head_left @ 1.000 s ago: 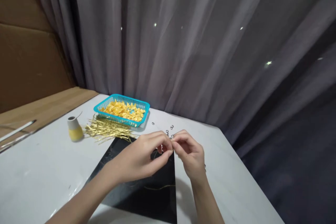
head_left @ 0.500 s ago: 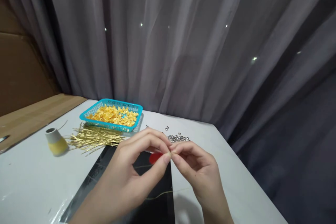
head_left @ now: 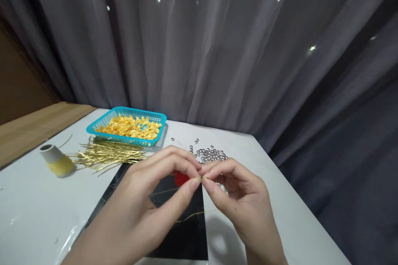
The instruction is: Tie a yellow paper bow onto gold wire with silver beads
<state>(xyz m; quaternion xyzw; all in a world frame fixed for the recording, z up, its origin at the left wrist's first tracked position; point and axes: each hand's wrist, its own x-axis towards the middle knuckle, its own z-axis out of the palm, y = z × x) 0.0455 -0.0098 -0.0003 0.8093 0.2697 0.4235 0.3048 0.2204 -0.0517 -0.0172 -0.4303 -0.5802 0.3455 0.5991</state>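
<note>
- Pinching: the left hand (head_left: 146, 198) and right hand (head_left: 241, 201) meet at the fingertips (head_left: 195, 184) above the black sheet (head_left: 177, 240). Both grips are clenched on a thin gold wire (head_left: 189, 217).
- Wire: runs from the fingertips down across the sheet. The length between the fingers is too fine to resolve.
- Red piece (head_left: 180, 178): sits just behind the left fingers, partly hidden; its form cannot be told.
- Silver beads (head_left: 209, 154): lie in a loose heap on the desk (head_left: 37, 203), just beyond the right hand, with a few strays apart and some beneath the right fingers.
- Teal basket (head_left: 102, 126): plastic, filled with yellow flakes (head_left: 129, 128).
- Gold strips (head_left: 107, 155): lie bundled on the desk, in front of the basket.
- Spool (head_left: 57, 161): lies tilted on its side, left of the strips.
- Grey curtain (head_left: 217, 49): hangs behind the desk.
</note>
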